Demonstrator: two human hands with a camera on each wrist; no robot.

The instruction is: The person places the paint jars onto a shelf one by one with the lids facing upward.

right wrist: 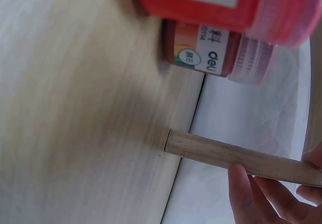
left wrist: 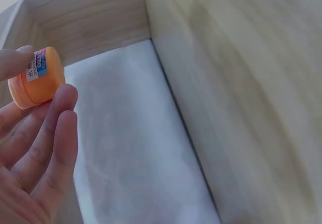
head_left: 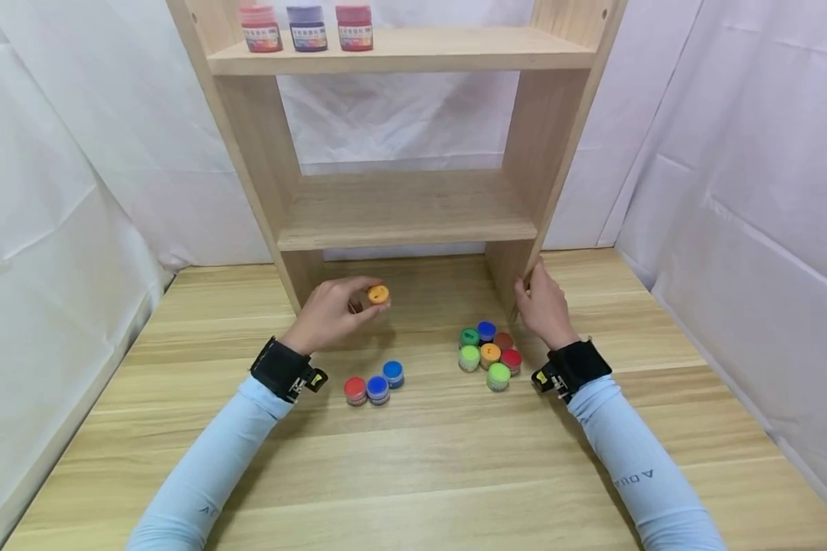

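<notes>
Between the thumb and fingers of my left hand (head_left: 332, 312) is a small orange paint jar (head_left: 378, 295), held in front of the shelf's lowest opening. In the left wrist view the orange jar (left wrist: 37, 78) lies tilted in the grip, its label showing. My right hand (head_left: 546, 304) holds the front edge of the wooden shelf's right side panel (head_left: 532, 256), low near the table. The right wrist view shows fingers (right wrist: 239, 189) on both sides of that panel (right wrist: 226, 154). Close to the right hand stand a red jar (head_left: 511, 360) and a brown jar (right wrist: 201, 48).
Several jars, among them a light green jar (head_left: 498, 376), cluster at the shelf's front right. Left of them stand a red jar (head_left: 355, 391) and two blue jars (head_left: 377, 389). Three jars sit on the upper board (head_left: 413, 50). A middle board (head_left: 406, 218) spans the shelf. White cloth (head_left: 751, 191) hangs around.
</notes>
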